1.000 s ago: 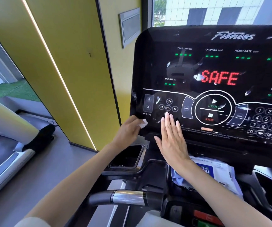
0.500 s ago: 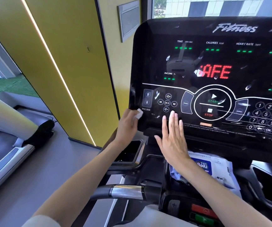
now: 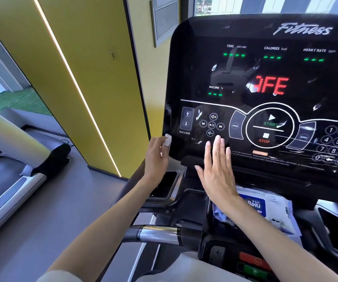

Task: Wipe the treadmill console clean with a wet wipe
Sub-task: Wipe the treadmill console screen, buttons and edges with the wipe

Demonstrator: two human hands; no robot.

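In the head view, the left hand (image 3: 155, 157) pinches a small crumpled white wet wipe (image 3: 168, 140) against the left edge of the glossy black treadmill console (image 3: 184, 68), centre frame. The right hand (image 3: 218, 174) lies flat, fingers (image 3: 217, 144) straight, low on the console. Those fingertips sit just below the media keys (image 3: 211, 125); leaning could trigger one.

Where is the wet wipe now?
In the head view, the wet wipe is held in the left hand at the lower left edge of the console.

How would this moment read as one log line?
left hand: holds wet wipe at console left edge | right hand: flat at lower console | wipe pack: below console
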